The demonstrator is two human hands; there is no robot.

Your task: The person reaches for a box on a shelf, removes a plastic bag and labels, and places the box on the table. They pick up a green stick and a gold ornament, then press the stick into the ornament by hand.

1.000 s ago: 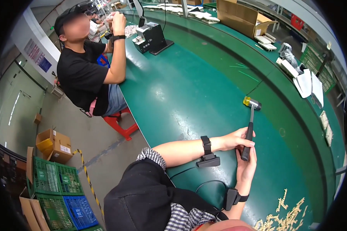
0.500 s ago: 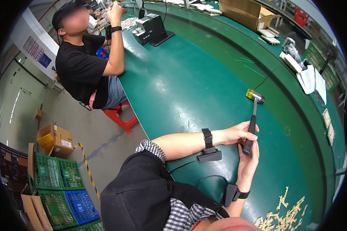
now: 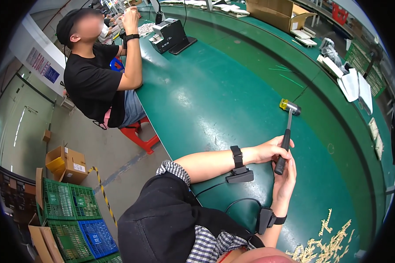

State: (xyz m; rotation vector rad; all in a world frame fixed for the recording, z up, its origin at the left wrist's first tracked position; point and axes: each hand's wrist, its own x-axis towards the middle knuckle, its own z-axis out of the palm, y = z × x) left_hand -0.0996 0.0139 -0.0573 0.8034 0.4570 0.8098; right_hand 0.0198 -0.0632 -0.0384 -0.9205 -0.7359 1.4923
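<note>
Our left hand [image 3: 267, 152] grasps the black handle of a hammer [image 3: 287, 136], its thumb laid across the grip. Our right hand [image 3: 287, 184] meets the near end of that handle, fingers partly hidden behind it; we cannot tell whether they clasp it or only rest against it. The hammer points away from us, its yellow-and-silver head [image 3: 290, 107] at the far end of a metal shaft, over the right side of the green table [image 3: 215, 101]. We cannot tell whether the head touches the surface.

Each of our wrists wears a black strap with a small black module, the left module [image 3: 240, 176] and the right module [image 3: 264, 220]. To the near right we see a loose heap of pale gold lettering pieces [image 3: 322, 245]. Farther off on the right lie thin green strips [image 3: 291, 80]. At the far left, beside a black boxy device [image 3: 167, 37], a co-worker [image 3: 90, 76] in a black T-shirt sits on a red stool [image 3: 140, 139], both hands raised. Green crates [image 3: 59, 199] and a blue crate [image 3: 98, 236] stand on our near left.
</note>
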